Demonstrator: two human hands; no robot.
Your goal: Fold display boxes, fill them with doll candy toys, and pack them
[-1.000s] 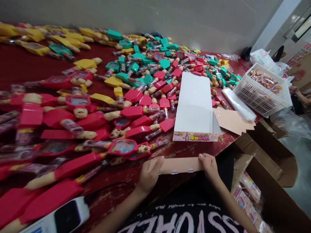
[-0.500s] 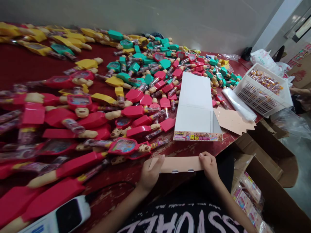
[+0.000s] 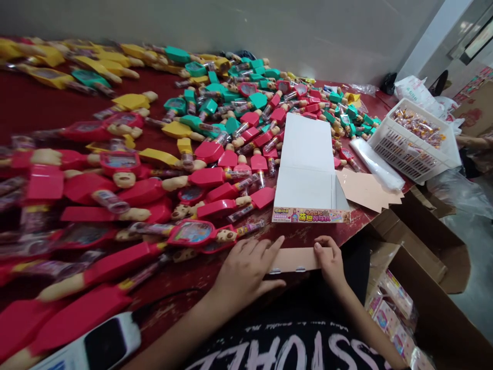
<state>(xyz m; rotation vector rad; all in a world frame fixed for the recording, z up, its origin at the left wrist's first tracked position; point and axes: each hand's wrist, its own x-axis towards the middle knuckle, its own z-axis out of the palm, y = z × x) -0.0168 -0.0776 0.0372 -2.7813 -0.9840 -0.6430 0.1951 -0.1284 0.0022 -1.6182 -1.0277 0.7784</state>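
A folded tan cardboard strip (image 3: pixel 295 260) with small slots along its lower edge is held level near my lap. My right hand (image 3: pixel 330 261) pinches its right end, thumb on top. At the left end my left hand (image 3: pixel 246 267) has its fingers stretched out and the thumb apart below; it covers that end, and whether its palm touches the card is hidden. Just beyond stands an open display box (image 3: pixel 307 182), white inside, its lid raised and a printed front edge facing me. Flat tan cardboard pieces with notched edges (image 3: pixel 367 189) lie right of the box.
Many red, green and yellow paddle-shaped toys (image 3: pixel 208 177) with candy-filled tubes cover the red table (image 3: pixel 246 241). A white crate (image 3: pixel 416 149) of wrapped sweets stands at right, beside clear plastic bags (image 3: pixel 377 163). Below are cardboard cartons (image 3: pixel 431 288). A white handheld device (image 3: pixel 96 344) lies front left.
My left hand has loosened its pinch on the strip's left end, spread its fingers and shifted right over it. My right hand keeps hold of the other end.
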